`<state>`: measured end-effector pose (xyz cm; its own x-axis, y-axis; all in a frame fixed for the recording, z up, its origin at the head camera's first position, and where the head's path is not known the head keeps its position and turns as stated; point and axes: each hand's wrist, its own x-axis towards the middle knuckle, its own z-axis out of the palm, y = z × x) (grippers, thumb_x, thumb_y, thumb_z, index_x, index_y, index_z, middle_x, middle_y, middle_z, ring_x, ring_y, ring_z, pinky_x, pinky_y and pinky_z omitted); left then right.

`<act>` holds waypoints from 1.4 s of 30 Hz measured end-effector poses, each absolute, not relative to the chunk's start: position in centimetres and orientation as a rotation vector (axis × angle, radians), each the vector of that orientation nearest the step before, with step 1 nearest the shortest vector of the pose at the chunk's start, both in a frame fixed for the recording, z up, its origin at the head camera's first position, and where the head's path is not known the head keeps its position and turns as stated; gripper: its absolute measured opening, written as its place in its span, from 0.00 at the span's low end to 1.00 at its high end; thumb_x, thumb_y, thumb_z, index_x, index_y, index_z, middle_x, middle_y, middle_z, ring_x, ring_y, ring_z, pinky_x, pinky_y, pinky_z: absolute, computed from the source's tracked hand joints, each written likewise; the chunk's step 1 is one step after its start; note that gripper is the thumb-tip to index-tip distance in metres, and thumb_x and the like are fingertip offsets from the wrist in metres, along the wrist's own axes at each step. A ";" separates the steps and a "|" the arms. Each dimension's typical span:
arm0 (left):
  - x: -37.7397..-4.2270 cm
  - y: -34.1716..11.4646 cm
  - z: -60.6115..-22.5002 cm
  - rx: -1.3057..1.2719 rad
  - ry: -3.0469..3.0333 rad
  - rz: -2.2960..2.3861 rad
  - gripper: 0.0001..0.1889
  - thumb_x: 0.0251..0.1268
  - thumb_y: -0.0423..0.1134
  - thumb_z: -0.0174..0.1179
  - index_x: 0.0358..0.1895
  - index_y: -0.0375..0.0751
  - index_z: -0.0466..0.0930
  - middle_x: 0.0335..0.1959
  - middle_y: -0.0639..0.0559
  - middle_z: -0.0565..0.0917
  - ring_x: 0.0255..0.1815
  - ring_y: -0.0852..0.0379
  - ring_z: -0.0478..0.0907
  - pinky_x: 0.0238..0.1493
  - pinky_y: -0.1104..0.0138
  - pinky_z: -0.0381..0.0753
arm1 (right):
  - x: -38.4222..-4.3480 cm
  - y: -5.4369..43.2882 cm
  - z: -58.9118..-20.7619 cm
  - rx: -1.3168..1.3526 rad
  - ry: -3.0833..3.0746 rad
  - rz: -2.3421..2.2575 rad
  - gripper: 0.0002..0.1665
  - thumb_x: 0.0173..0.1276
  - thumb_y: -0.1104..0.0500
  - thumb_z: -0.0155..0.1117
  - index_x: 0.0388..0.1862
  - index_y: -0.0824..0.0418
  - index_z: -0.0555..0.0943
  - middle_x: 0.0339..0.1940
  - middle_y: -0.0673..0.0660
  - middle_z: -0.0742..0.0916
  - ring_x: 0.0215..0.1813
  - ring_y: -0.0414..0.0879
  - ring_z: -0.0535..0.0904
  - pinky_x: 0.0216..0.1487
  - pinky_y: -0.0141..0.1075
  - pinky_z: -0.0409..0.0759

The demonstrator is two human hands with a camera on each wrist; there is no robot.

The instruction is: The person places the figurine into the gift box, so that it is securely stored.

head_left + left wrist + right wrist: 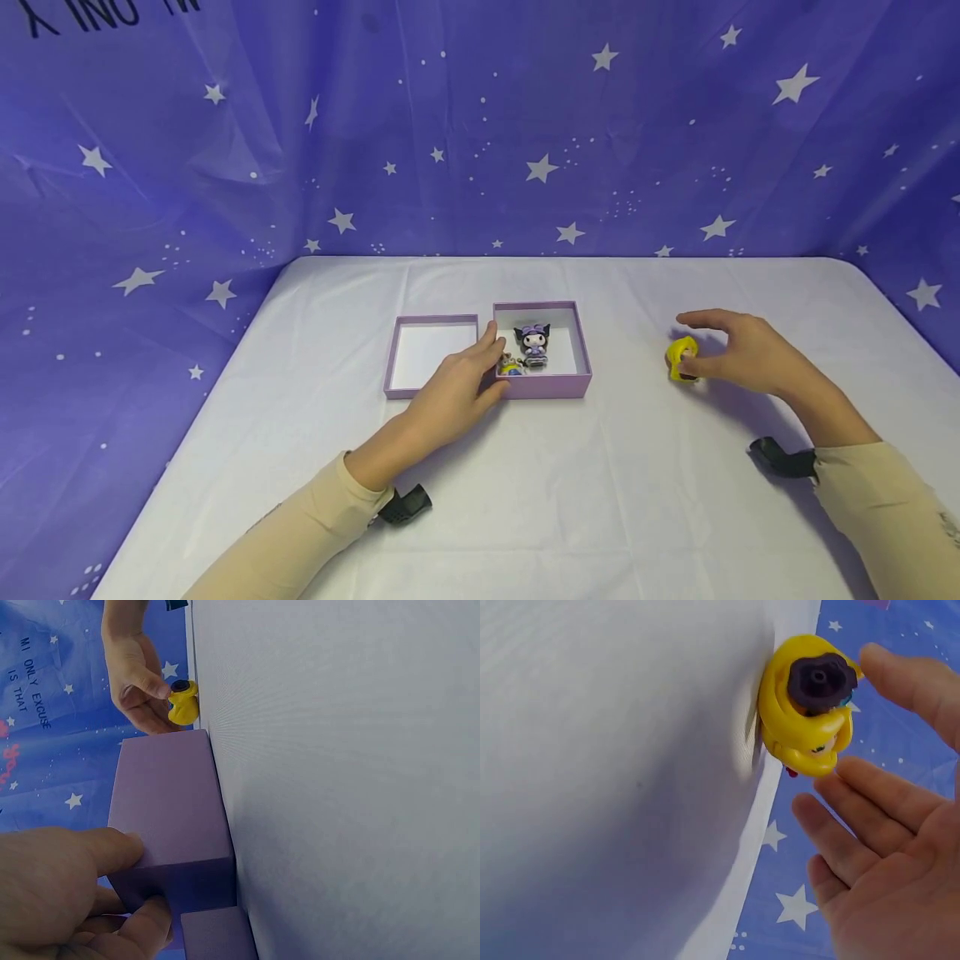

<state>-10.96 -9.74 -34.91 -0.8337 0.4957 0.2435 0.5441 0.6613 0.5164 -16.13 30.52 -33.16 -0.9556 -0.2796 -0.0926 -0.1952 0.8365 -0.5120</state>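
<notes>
My left hand (pixel 450 392) holds the left front corner of a purple box (pixel 547 387), thumb on the front wall and fingers around the left side. Inside that box are a figurine with a black-and-purple hood (pixel 534 342) and a smaller yellow-and-blue figurine (pixel 512 367), partly hidden by the wall and fingers. My right hand (pixel 750 354) is spread around a yellow-haired figurine (pixel 799 705) lying on its side on the table. Its thumb overlaps the figurine in the head view, while the right wrist view shows the dark base between thumb and fingers.
Left of the box lies a shallow purple tray-like lid (pixel 431 350), white inside, its right side close to the box. A white cloth (pixel 570 500) covers the table. Behind it hangs a purple curtain with stars (pixel 495 125). Dark devices are strapped at both wrists.
</notes>
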 end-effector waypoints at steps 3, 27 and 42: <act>-11.0 -9.8 -34.9 -0.875 -2.791 -0.910 0.32 0.67 0.40 0.63 0.69 0.28 0.65 0.74 0.34 0.57 0.70 0.47 0.61 0.69 0.61 0.63 | -16.1 30.8 -33.3 -0.394 2.835 -0.746 0.46 0.51 0.41 0.78 0.66 0.59 0.74 0.62 0.67 0.79 0.68 0.68 0.64 0.60 0.66 0.62; -11.0 -9.8 -34.9 -0.856 -2.805 -0.879 0.32 0.68 0.40 0.63 0.69 0.28 0.65 0.74 0.34 0.57 0.71 0.46 0.61 0.69 0.61 0.61 | -15.6 29.9 -33.7 -0.477 2.914 -0.722 0.38 0.49 0.44 0.81 0.57 0.60 0.81 0.51 0.63 0.85 0.55 0.59 0.76 0.50 0.52 0.71; -10.9 -9.7 -35.0 -0.857 -2.803 -0.877 0.32 0.67 0.40 0.63 0.69 0.27 0.65 0.73 0.34 0.56 0.70 0.45 0.61 0.70 0.61 0.60 | -15.2 27.6 -33.8 -0.586 2.912 -0.753 0.36 0.50 0.46 0.80 0.56 0.60 0.82 0.49 0.58 0.86 0.52 0.56 0.77 0.51 0.51 0.72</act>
